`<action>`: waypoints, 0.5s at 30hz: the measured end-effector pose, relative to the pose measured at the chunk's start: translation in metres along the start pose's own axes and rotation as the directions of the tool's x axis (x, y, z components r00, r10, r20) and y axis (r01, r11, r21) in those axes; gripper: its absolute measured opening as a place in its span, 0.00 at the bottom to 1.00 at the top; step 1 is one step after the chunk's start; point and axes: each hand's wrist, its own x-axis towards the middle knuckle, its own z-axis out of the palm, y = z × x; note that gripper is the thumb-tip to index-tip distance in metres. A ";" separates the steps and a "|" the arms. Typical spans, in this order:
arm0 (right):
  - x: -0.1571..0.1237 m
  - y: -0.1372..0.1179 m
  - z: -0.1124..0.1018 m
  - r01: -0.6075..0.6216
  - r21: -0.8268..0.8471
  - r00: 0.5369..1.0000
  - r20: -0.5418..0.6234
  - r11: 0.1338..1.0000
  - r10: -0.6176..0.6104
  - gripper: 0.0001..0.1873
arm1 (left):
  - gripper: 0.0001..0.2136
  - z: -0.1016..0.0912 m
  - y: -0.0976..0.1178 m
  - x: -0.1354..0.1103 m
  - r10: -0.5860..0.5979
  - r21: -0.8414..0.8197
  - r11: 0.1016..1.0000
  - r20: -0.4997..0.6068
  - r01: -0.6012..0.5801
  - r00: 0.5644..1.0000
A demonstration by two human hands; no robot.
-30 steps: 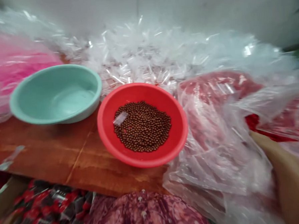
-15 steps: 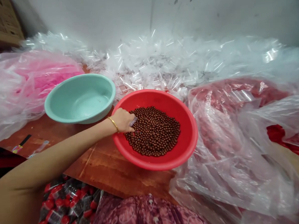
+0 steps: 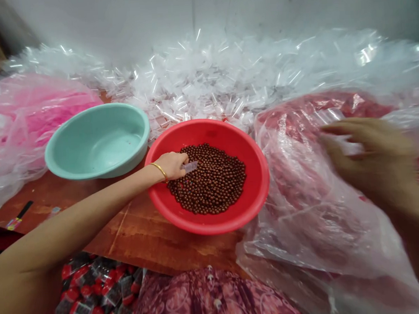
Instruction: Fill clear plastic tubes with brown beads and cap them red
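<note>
My left hand (image 3: 176, 165), wearing a gold bangle, is closed around a small clear plastic tube (image 3: 189, 167). It rests inside the red basin (image 3: 213, 228), at the left side of a heap of small glossy brown balls (image 3: 210, 180). A few coloured specks show among the balls near my fingers. My right hand (image 3: 374, 160) is blurred by motion above the clear plastic bag (image 3: 295, 190) of red pieces. Its thumb and forefinger look bent towards each other, but whether anything sits between them is too smeared to make out.
A pale green basin (image 3: 99, 144) stands left of the red one, beside a bag of pink pieces (image 3: 41, 109). Clear plastic tubes (image 3: 205, 77) are piled along the wall. Below the table edge lie several filled, red-capped containers (image 3: 97, 294). A black-handled tool (image 3: 21, 214) lies on the table (image 3: 147, 240).
My right hand has come out from the bag at the far right and moved up and left. My left hand has turned slightly, showing more of the tube. The view has shifted a little.
</note>
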 end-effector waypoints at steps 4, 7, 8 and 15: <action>0.047 -0.103 0.039 0.326 0.296 0.870 0.276 0.898 -0.408 0.27 | 0.09 -0.015 0.017 -0.012 0.168 -0.220 0.956 -0.126 -0.193 0.978; 0.059 -0.138 0.068 0.220 0.438 0.733 0.515 0.872 -0.444 0.16 | 0.09 -0.018 0.022 -0.024 0.185 -0.370 0.872 -0.356 -0.320 0.916; 0.060 -0.142 0.074 0.137 0.475 0.727 0.547 0.869 -0.414 0.13 | 0.10 -0.017 0.021 -0.027 0.133 -0.435 0.834 -0.438 -0.339 0.889; 0.068 -0.150 0.080 -0.413 0.845 0.827 0.504 0.339 -0.249 0.11 | 0.11 0.003 0.029 -0.019 -0.134 -0.814 0.326 -0.543 -0.481 0.829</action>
